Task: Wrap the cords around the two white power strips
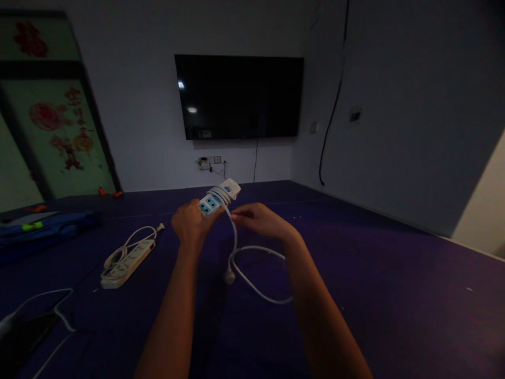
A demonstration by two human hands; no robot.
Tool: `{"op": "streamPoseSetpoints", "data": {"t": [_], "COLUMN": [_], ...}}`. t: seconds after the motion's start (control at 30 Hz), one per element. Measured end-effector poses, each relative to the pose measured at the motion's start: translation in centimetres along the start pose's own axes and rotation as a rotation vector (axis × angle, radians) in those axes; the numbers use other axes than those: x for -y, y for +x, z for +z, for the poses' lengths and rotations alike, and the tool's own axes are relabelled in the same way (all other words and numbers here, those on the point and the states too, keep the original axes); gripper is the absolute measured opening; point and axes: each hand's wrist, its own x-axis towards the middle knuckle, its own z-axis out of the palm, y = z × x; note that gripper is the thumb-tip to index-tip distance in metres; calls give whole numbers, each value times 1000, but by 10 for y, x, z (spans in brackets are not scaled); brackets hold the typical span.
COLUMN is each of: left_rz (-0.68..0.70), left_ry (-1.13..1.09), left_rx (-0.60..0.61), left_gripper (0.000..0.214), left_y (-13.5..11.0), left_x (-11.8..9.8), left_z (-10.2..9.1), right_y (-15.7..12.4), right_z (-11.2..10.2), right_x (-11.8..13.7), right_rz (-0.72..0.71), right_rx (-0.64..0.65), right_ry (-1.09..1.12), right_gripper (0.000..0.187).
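Observation:
My left hand (192,222) grips one end of a white power strip (209,203) with blue sockets, held up over the purple surface. Its white cord (219,195) is wound several times around the strip's middle. From the windings the cord drops past my right hand (258,218), whose thumb and fingers are pinched close at the cord; whether they touch it is hard to make out. The loose length of cord (260,295) lies in a wide loop below, partly behind my right forearm. The plug (229,276) hangs or rests near the loop's left side.
A second white power strip (134,259) with a coiled cord lies to the left. Farther left are blue cloth (71,225) and a dark flat object (26,337) with a white cable. A television (240,97) hangs on the wall above sockets (213,160); a black cable (331,121) dangles on the right.

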Motion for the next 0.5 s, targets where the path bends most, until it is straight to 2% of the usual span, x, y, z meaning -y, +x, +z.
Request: {"op": "streamPoseSetpoints", "data": {"t": [0.07,0.13,0.23,0.3,0.4,0.5], "left_rz": [-39,-71,-105,-132,-165,-190], "left_ry": [-13,-21,-35,-29,-11,-1], "left_rx": [-12,-43,-95,-133,-158,-146], "left_gripper": [62,56,52,52,53,52], "left_y": [1,1,0,0,1,3], "left_x": [3,5,8,10,13,16], "left_z": [-2,-5,-10,-13,-17,-18], "right_y": [-5,-9,-12,-9,-2,5], "right_z": [-6,-9,-6,1,16,32], "right_x": [-2,-4,-2,1,6,5], "right_rz": [51,170,338,367,383,465], "right_rx": [86,216,484,613,670,694], "right_ry": [26,87,173,126,-70,-253], "right_gripper": [26,33,62,80,90,87]}}
